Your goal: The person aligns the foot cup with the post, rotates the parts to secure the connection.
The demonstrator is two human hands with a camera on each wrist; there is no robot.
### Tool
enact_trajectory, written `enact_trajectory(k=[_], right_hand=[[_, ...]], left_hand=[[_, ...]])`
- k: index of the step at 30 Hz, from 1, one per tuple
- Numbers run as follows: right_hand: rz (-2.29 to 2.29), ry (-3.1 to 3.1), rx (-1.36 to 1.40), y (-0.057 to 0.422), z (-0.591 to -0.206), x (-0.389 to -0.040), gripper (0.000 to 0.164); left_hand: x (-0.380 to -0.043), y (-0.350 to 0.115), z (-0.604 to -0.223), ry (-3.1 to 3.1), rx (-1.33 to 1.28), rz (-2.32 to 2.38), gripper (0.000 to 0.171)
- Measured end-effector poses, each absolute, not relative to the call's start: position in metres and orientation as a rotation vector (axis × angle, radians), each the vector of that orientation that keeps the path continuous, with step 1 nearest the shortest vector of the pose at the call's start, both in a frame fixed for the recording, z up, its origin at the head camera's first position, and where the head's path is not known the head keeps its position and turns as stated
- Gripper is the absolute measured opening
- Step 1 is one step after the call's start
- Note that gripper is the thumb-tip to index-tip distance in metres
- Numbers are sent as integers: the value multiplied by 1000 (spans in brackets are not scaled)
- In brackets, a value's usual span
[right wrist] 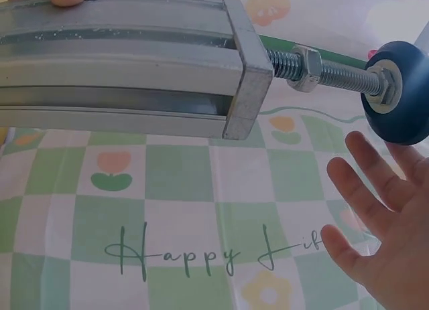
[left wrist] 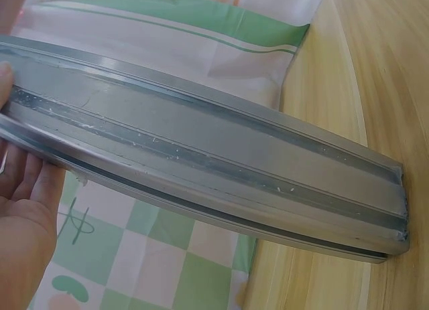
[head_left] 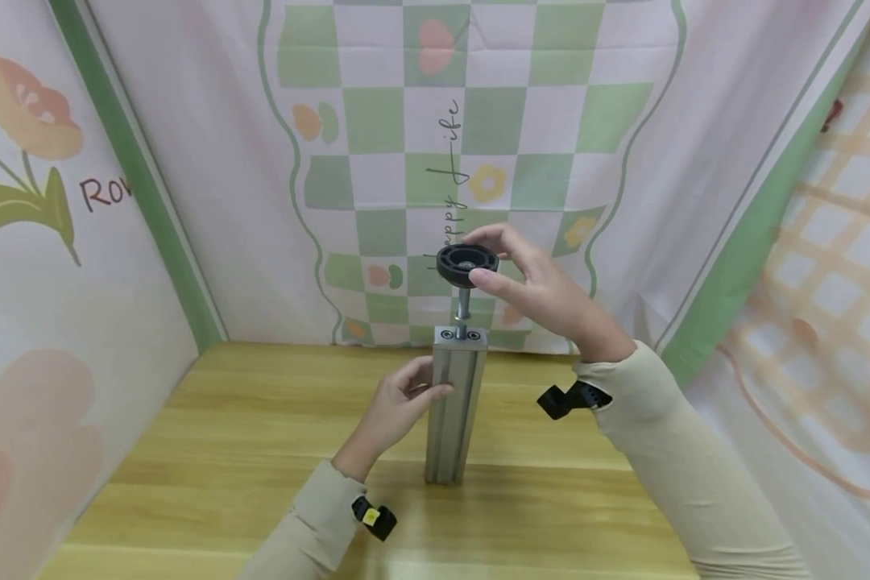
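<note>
A silver aluminium profile (head_left: 454, 415) stands upright on the table, with an end plate fixed by two screws on its top. My left hand (head_left: 399, 407) grips it around the upper half, thumb across the near face. From the end plate rises the threaded stud of a leveling foot (head_left: 467, 266), whose round black base faces up. A hex nut (right wrist: 309, 68) sits partway along the stud, apart from the plate. My right hand (head_left: 544, 290) holds the rim of the base between thumb and forefinger. Its other fingers (right wrist: 362, 189) are spread below the base in the right wrist view.
The wooden table (head_left: 261, 451) carries the profile's lower end. A printed checkered curtain (head_left: 373, 121) hangs behind the table's far edge, with more cloth at both sides. Each sleeve bears a black wrist mount (head_left: 576, 399).
</note>
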State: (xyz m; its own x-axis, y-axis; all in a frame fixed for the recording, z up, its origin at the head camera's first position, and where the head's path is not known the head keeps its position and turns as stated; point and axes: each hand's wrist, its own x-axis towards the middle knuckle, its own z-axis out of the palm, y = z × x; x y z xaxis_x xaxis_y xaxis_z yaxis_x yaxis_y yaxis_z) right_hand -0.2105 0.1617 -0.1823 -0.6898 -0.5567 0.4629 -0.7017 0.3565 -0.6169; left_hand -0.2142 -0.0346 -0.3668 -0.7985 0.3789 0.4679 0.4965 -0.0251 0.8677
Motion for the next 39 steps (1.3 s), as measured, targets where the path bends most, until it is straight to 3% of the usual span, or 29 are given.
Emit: enact_trajectory(k=[11,29,39], right_hand=[[1225,-2427,1029,157,-184,-211,42],[1521,-2273,1452,171,-199,-243,51],[1622,-2216,1514,176,-204,-251,49]], left_hand=[[-214,-34,-367,-2112,-965,-1973,33],[-214,-34,-367,-2112,-965,-1976,31],[-214,-34,-368,-2107,-971,-1978,32]])
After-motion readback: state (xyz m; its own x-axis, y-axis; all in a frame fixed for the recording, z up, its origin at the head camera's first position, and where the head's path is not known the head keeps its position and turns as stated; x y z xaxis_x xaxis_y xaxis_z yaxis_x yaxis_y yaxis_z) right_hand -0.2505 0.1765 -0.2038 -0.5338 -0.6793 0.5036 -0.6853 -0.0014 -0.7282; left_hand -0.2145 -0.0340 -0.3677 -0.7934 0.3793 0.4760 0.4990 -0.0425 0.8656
